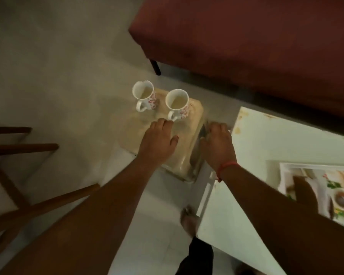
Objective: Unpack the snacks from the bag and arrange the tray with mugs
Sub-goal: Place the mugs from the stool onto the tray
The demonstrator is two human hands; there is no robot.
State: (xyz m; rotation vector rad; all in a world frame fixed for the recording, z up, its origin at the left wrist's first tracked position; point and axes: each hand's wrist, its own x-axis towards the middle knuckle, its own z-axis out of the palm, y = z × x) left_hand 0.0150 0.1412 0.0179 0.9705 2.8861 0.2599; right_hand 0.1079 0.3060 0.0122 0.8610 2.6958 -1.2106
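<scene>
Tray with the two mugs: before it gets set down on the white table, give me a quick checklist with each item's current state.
1. Both white floral mugs, far and near, upright on the beige rectangular tray: ok.
2. Liquid still inside both mugs, no spill visible: ok.
3. Right hand gripping the tray's right edge: ok.
4. Left hand gripping: cannot tell; it rests on top, by the near mug's handle.
5. Tray over the white table: not ok; it hangs over floor.
6. Landing space: ok at the near corner; a printed white tray sits further right.
</scene>
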